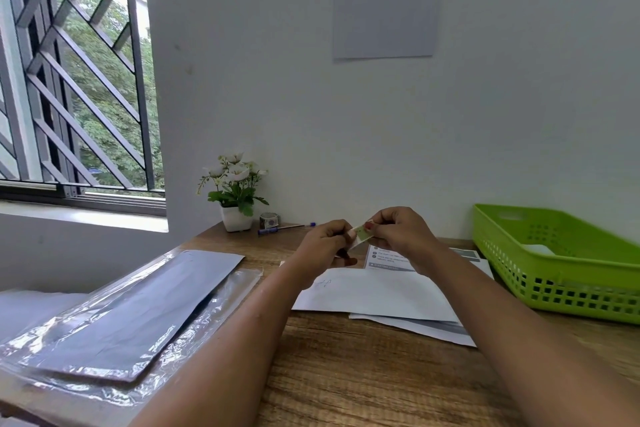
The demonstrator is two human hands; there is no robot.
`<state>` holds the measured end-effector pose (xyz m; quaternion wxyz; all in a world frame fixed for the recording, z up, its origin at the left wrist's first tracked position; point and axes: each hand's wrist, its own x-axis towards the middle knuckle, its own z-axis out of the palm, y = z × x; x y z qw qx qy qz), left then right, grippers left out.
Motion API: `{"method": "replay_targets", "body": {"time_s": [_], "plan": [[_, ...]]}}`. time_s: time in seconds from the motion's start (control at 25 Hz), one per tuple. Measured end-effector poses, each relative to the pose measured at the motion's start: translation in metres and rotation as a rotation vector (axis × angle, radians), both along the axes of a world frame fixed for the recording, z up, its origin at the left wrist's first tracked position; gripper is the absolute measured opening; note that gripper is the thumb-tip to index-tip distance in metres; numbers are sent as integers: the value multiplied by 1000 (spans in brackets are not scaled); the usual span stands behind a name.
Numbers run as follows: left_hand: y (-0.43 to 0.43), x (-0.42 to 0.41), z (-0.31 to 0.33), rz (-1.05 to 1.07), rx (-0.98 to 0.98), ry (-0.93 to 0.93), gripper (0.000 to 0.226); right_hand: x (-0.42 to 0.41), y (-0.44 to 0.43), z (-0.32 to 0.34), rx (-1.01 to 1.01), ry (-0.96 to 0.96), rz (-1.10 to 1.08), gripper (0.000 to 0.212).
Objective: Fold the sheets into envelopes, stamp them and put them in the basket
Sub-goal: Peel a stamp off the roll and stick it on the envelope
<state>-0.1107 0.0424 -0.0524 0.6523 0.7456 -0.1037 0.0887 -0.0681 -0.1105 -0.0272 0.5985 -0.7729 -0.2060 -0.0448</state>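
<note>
Both my hands are raised above the wooden desk (363, 374) and pinch a small greenish stamp on its white backing strip (362, 234). My left hand (323, 246) holds the strip's left end. My right hand (401, 236) pinches the stamp's right edge with thumb and fingertips. Below them lies a white folded envelope (374, 291) on top of other printed sheets (433, 328). The green plastic basket (568, 267) stands at the right, with something white lying inside it.
A clear plastic sleeve holding dark sheets (124, 315) covers the desk's left side. A potted white flower (235, 191), a small tape roll (269, 219) and a blue pen (284, 228) sit by the wall. A window is at the left.
</note>
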Motion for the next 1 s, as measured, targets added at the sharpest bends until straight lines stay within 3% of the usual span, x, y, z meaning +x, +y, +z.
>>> {"method": "replay_targets", "body": {"time_s": [0.16,0.28,0.36,0.52,0.76,1.0], "plan": [[10,-1,0,3,-142,22,18,4,-17,11,277,108,-83,11],[20,2,-2,66,-233,4,19,6,-44,15,344,183,-47,12],[20,3,-5,162,-49,-12,17,3,-49,16,345,221,0,9],[32,5,-15,397,616,-118,16,-2,-40,20,243,223,49,8],[41,13,-19,486,804,-83,7,-1,-41,17,136,261,-13,14],[68,39,-19,629,1135,254,26,-1,-47,14,209,318,-42,16]]}}
